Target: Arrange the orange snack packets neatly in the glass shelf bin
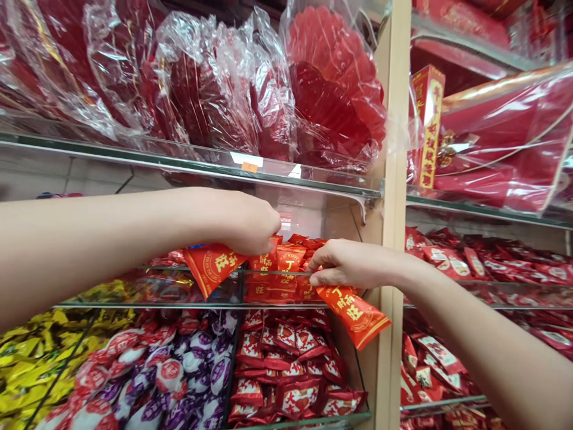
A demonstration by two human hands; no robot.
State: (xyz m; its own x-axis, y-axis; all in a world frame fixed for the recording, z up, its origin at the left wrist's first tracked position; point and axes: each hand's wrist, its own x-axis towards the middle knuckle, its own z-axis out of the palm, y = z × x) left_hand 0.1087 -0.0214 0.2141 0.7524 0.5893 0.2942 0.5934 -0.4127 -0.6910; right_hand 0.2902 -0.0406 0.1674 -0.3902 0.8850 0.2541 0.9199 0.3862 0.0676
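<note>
From the head view, your left hand (pixel 244 221) is curled shut around a red packet (pixel 210 267) with gold lettering, which hangs tilted below the fist over the front glass edge of a bin (pixel 286 304), while your right hand (pixel 347 263) pinches a second red packet (pixel 358 313) between thumb and fingers, its free end pointing down and outward just beside the wooden post (pixel 390 179). Both hands meet over the heap of like red packets (the bin sits under a glass shelf (pixel 188 161) of cellophane-wrapped red goods), with purple and red sweets (pixel 179 370) and yellow sweets (pixel 36 358) in the bins lower left.
</note>
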